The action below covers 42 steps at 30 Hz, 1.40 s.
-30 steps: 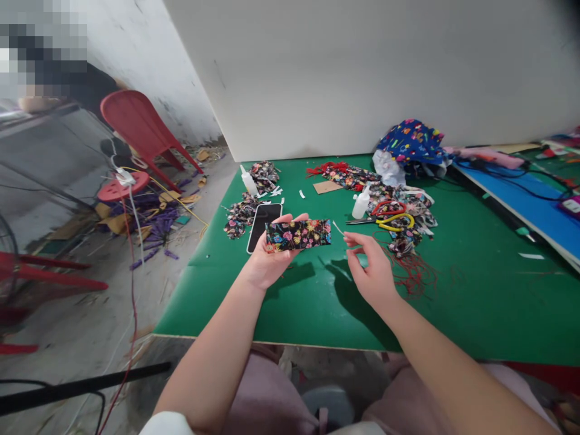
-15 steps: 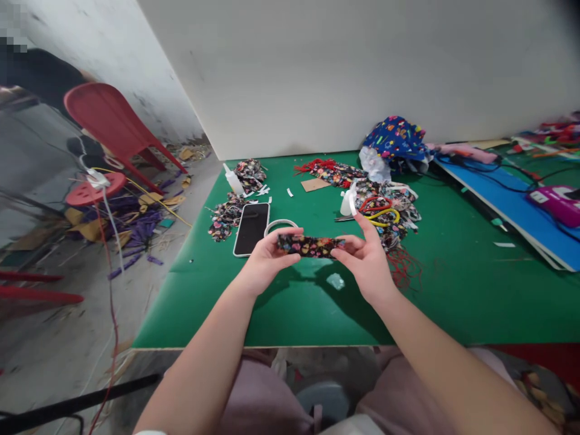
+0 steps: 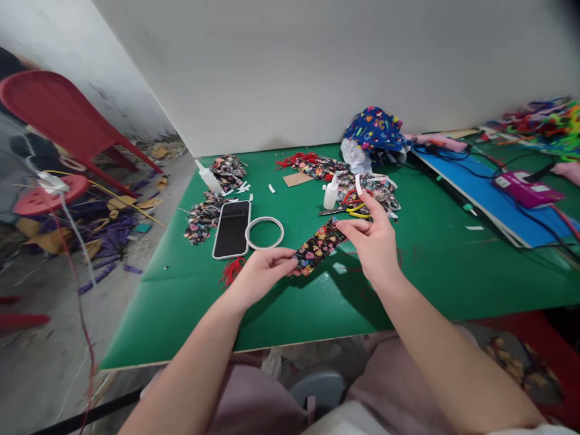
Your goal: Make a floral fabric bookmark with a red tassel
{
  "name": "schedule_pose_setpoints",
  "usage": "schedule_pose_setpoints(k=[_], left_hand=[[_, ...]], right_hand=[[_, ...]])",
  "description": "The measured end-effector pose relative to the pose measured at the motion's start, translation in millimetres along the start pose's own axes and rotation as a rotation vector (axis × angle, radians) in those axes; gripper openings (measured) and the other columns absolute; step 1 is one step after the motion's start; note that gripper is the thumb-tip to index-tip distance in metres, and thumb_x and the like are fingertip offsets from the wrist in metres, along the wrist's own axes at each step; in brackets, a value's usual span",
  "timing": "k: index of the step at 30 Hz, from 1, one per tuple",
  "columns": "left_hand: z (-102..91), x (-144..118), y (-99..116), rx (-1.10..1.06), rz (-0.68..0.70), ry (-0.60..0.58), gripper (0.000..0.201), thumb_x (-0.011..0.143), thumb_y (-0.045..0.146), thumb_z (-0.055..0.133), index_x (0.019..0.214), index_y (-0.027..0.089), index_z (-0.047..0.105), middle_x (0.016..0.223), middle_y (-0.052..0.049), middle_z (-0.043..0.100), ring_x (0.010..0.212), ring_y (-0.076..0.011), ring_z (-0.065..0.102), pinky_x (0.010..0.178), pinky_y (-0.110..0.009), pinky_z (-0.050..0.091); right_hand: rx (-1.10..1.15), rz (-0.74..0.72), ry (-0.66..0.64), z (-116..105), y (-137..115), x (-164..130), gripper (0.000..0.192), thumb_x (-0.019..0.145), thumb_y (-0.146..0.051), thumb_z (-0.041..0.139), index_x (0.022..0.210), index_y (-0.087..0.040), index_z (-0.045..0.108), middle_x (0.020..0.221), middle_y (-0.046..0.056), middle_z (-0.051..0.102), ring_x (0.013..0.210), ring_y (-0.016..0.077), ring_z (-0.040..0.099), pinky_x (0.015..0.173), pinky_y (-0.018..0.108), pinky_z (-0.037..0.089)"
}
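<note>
Black floral fabric, a narrow strip, sits just below the middle of the frame, held slanted above the green table. The left hand pinches its lower end between thumb and fingertips; the right hand grips the upper end, and a small white sliver sticks up from between the right fingers. Both hands are closed on the strip, which hangs clear of the table top.

The step in hand looks like folding or pressing the strip flat between the two hands. The next move would call for keeping both ends pinched evenly so the fold does not slip open.

To the left of the hands lie a dark phone face up, a white ring touching its edge, and a red tassel near the left wrist. Behind them, toward the centre, a small white bottle stands beside scissors with yellow and red handles and a heap of floral scraps. A second white bottle lies tilted farther left.

No brand, label or writing can be read; the phone screen is dark and the bottles look plain.
</note>
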<state>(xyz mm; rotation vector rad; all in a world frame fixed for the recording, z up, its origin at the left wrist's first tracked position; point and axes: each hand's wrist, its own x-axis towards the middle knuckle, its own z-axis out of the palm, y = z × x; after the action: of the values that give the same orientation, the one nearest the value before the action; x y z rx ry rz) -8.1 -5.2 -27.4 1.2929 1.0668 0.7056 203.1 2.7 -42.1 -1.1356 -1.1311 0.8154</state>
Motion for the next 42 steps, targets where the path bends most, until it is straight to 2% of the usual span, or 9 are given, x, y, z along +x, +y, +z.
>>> schedule_pose_setpoints(k=[4, 10, 14, 18, 22, 27, 32, 37, 42], left_hand=[[17.2, -3, -2, -0.033, -0.100, -0.173, 0.021, 0.073, 0.035, 0.065, 0.079, 0.016, 0.071, 0.080, -0.008, 0.072, 0.073, -0.0204, 0.067, 0.066, -0.029, 0.053], [15.6, -3, -5, -0.017, -0.123, -0.250, 0.019, 0.075, 0.031, 0.063, 0.082, 0.016, 0.071, 0.082, -0.008, 0.072, 0.078, -0.0209, 0.067, 0.073, -0.031, 0.052], [-1.2, -1, -1, -0.004, -0.010, 0.119, 0.022, 0.072, 0.031, 0.067, 0.088, 0.016, 0.070, 0.077, -0.005, 0.070, 0.070, -0.0186, 0.064, 0.068, -0.030, 0.050], [-15.3, 2, 9, 0.013, 0.212, 0.603, 0.028, 0.069, 0.030, 0.069, 0.095, 0.019, 0.069, 0.064, 0.002, 0.062, 0.056, -0.0092, 0.053, 0.052, -0.019, 0.041], [-16.6, 3, 15, -0.109, 0.351, 0.755, 0.025, 0.073, 0.032, 0.066, 0.095, 0.021, 0.068, 0.062, 0.004, 0.058, 0.052, -0.0055, 0.047, 0.048, -0.016, 0.036], [-7.2, 5, 15, -0.468, 0.296, 0.533, 0.045, 0.079, 0.051, 0.052, 0.106, 0.016, 0.060, 0.071, -0.002, 0.064, 0.061, -0.0109, 0.059, 0.059, -0.022, 0.047], [0.1, 4, 11, -0.479, 0.169, 0.255, 0.050, 0.071, 0.023, 0.067, 0.119, 0.023, 0.050, 0.088, -0.001, 0.066, 0.071, -0.0102, 0.061, 0.063, -0.020, 0.049], [-3.0, 2, 7, -0.436, 0.129, 0.242, 0.044, 0.074, 0.021, 0.064, 0.116, 0.022, 0.051, 0.085, -0.001, 0.066, 0.068, -0.0107, 0.062, 0.060, -0.021, 0.050], [-0.5, 2, 6, -0.442, 0.052, 0.239, 0.035, 0.070, 0.020, 0.068, 0.105, 0.018, 0.062, 0.090, -0.002, 0.068, 0.075, -0.0109, 0.063, 0.065, -0.019, 0.050]], right_hand=[[-0.059, -0.036, 0.000, -3, 1, 2, 0.066, 0.075, -0.028, 0.065, 0.133, -0.028, 0.033, 0.075, -0.002, 0.069, 0.072, 0.0166, 0.068, 0.073, 0.036, 0.056], [-0.089, -0.047, -0.023, -2, -1, 3, 0.064, 0.078, -0.028, 0.062, 0.134, -0.027, 0.032, 0.074, -0.001, 0.068, 0.070, 0.0157, 0.067, 0.067, 0.033, 0.056], [-0.038, 0.010, -0.057, -3, -6, 4, 0.064, 0.076, -0.024, 0.063, 0.133, -0.026, 0.032, 0.070, -0.003, 0.065, 0.063, 0.0134, 0.063, 0.058, 0.029, 0.054], [0.116, 0.225, -0.336, 5, -9, -5, 0.075, 0.073, -0.020, 0.065, 0.136, -0.027, 0.026, 0.061, -0.008, 0.057, 0.052, 0.0096, 0.057, 0.049, 0.023, 0.050], [0.236, 0.432, -0.528, 20, -9, -19, 0.083, 0.068, -0.016, 0.068, 0.137, -0.032, 0.024, 0.060, -0.010, 0.053, 0.053, 0.0088, 0.058, 0.046, 0.019, 0.049], [0.321, 0.524, -0.417, 31, -11, -28, 0.079, 0.066, -0.020, 0.070, 0.134, -0.031, 0.031, 0.058, -0.012, 0.052, 0.058, 0.0099, 0.063, 0.060, 0.025, 0.055], [0.274, 0.538, -0.483, 36, -12, -33, 0.088, 0.070, -0.021, 0.067, 0.140, -0.033, 0.016, 0.063, -0.008, 0.060, 0.069, 0.0132, 0.067, 0.067, 0.027, 0.055], [0.107, 0.467, -0.534, 34, -14, -32, 0.078, 0.078, -0.023, 0.058, 0.142, -0.030, 0.014, 0.073, -0.002, 0.066, 0.078, 0.0149, 0.065, 0.066, 0.028, 0.054], [0.048, 0.274, -0.447, 24, -9, -24, 0.064, 0.083, -0.024, 0.051, 0.139, -0.031, 0.020, 0.109, 0.005, 0.063, 0.094, 0.0164, 0.062, 0.071, 0.030, 0.053]])
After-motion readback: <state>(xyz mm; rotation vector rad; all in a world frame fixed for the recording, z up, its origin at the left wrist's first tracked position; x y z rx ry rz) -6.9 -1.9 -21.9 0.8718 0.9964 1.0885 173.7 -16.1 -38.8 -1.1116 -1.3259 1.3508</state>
